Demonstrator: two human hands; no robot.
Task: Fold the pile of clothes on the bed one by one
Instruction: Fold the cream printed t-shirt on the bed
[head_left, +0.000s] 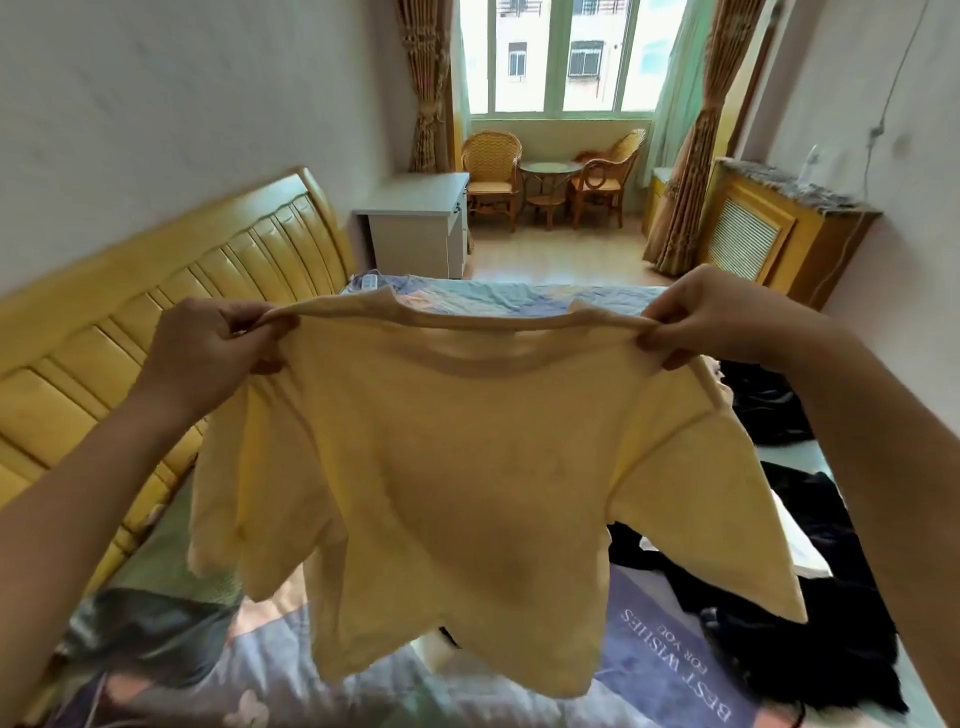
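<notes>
Two bare forearms, no sleeves, hands (208, 348) ungloved

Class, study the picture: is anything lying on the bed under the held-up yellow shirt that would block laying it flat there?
Nothing visible blocks it. Both hands, left and right, hold the yellow shirt up; the dark clothes lie to the right, beside the bedspread showing below it.

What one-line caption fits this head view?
Left hand and right hand hold a pale yellow T-shirt up by its shoulders over the bed, dark clothes piled alongside.
</notes>
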